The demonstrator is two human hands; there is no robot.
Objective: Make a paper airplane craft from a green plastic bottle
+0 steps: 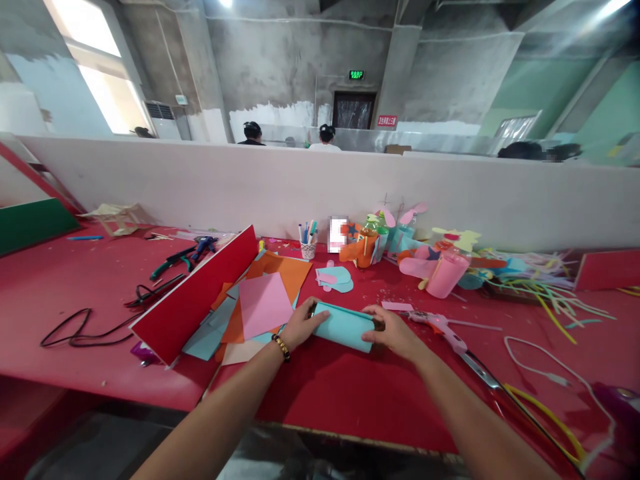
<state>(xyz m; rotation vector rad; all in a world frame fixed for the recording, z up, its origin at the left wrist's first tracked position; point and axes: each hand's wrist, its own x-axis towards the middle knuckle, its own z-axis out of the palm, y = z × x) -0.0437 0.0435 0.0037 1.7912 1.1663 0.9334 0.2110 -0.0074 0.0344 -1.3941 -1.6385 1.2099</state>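
Note:
A light-blue sheet of paper (344, 328), curled into a roll, lies crosswise between my hands over the red table. My left hand (302, 327) grips its left end, thumb on top. At the right end, my right hand (393, 331) pinches the roll with thumb and fingers. Whether something sits inside the roll is hidden. Just right of my right hand lies a pink glue gun (443, 327) with a glue stick in its back. Beyond the roll are light-blue and pink paper cutouts (336, 279).
Coloured paper sheets (265, 303) lie at left beside a red upright divider (200, 293). Paper-wrapped bottle planes (445, 270) and a pen cup (308, 249) stand at the back. Paper strips (540, 280) and a white cable (545, 367) lie right. Pliers (173, 262) lie beyond the divider.

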